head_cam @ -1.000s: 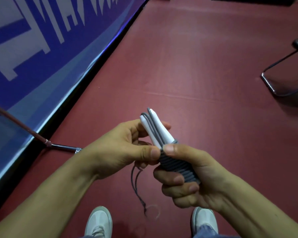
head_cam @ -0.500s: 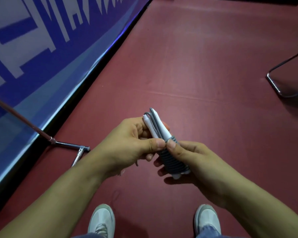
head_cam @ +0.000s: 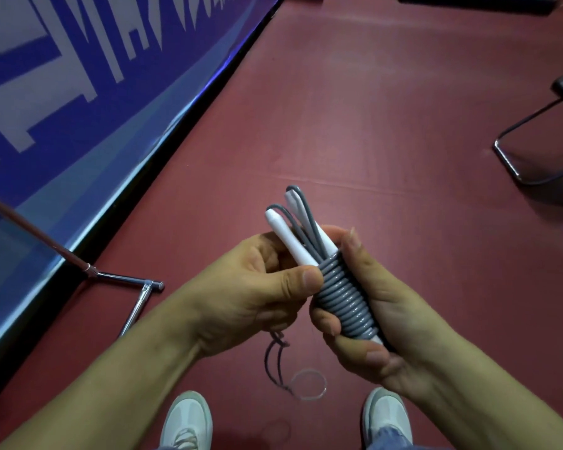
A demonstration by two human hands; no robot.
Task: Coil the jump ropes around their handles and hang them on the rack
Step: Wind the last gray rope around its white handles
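Head view: right hand wrapped round grey jump rope, coiled tight on two white handles, mid-air over red floor. Left hand pinches handles at coil top, thumb on coil. Thin cord with clear ring dangles below left hand. Metal stand foot by floor's left edge.

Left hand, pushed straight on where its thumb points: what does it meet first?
The grey rope coil on the white handles; the left hand seems to touch it with its thumb tip. Behind the coil sits the right hand.
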